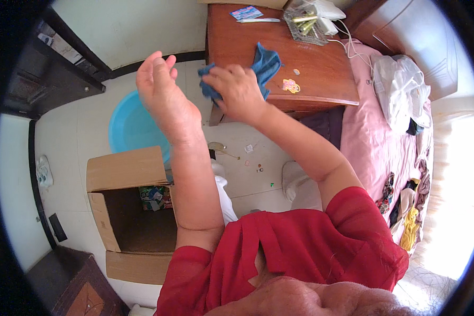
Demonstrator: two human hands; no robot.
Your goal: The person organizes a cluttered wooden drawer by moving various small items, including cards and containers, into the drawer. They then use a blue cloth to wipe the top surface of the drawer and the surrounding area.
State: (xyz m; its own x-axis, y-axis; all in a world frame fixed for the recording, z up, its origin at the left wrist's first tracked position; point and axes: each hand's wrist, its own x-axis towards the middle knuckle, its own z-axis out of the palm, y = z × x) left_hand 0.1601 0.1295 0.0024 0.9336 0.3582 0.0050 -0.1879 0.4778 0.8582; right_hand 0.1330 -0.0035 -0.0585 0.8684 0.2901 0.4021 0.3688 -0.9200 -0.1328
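Spread over a blue cloth, my right hand presses at the left edge of a reddish-brown wooden table. Part of the cloth bunches under the fingers, and another part sticks up behind the hand. My left hand is raised in the air, palm turned inward and fingers slightly curled, with nothing in it. Below it on the floor stands a light-blue plastic basin, partly hidden by my left forearm. A flower-shaped sticker and a smaller sticker are on the tabletop.
An open cardboard box holding colourful packets sits left of me. At the table's back are a glass tray, a white pen and cables. Small litter dots the floor. A pink-covered bed lies right, bearing a plastic bag and clothes.
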